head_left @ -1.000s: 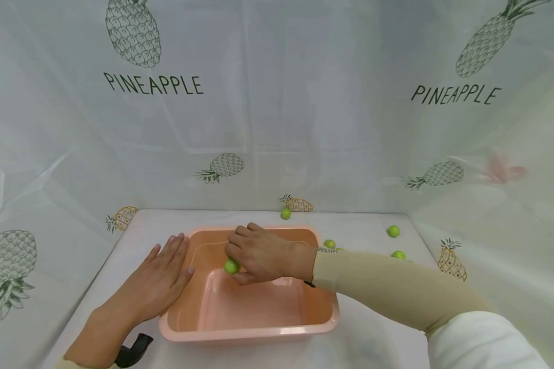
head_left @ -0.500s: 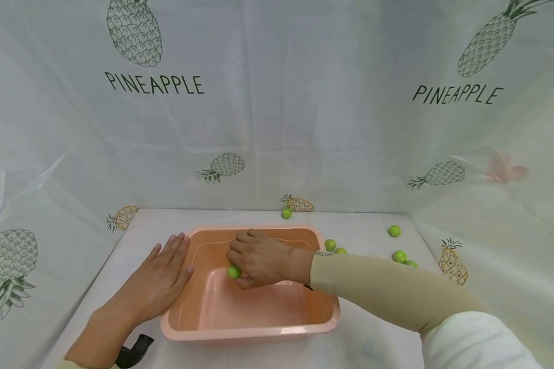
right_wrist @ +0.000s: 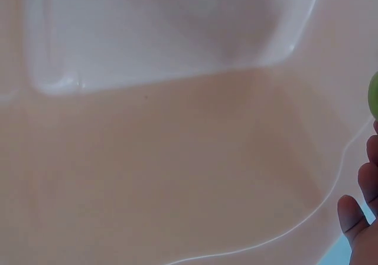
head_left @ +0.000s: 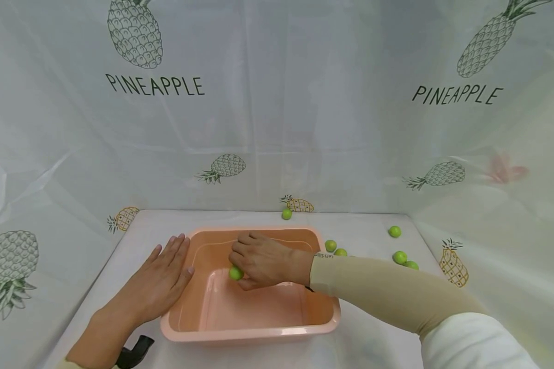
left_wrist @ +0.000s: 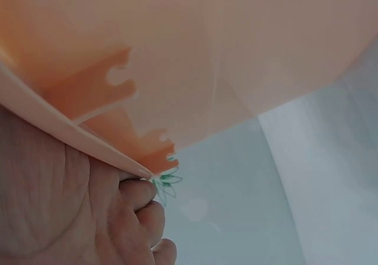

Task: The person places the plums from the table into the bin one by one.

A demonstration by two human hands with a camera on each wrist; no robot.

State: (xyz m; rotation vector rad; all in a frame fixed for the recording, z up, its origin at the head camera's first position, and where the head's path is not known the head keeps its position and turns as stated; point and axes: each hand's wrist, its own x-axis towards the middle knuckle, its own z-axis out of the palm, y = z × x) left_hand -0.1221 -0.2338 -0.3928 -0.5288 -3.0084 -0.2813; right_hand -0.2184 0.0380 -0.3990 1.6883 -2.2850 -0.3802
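Observation:
A pink plastic basin (head_left: 254, 335) stands on the white table. Over its inside, toward the back, my right hand (head_left: 265, 261) pinches a round green lime (head_left: 236, 272) between thumb and fingers. In the right wrist view, part of the lime (right_wrist: 374, 95) and some fingertips (right_wrist: 368, 182) show at the right edge, with the basin wall (right_wrist: 177, 164) filling most of the picture. My left hand (head_left: 154, 284) lies with straight fingers along the basin's left rim. From below, the left wrist view shows that palm (left_wrist: 53, 194) against the rim (left_wrist: 71, 132).
Right of the basin lie limes (head_left: 331, 246), partly behind my right forearm. Farther right are more limes (head_left: 399, 257), one lying near the back (head_left: 394, 231). Another lime (head_left: 287, 214) sits at the table's back edge, by the pineapple-print curtain (head_left: 268, 113).
My right hand and the lime have moved slightly to the right and toward me over the basin. The left hand has stayed at the rim.

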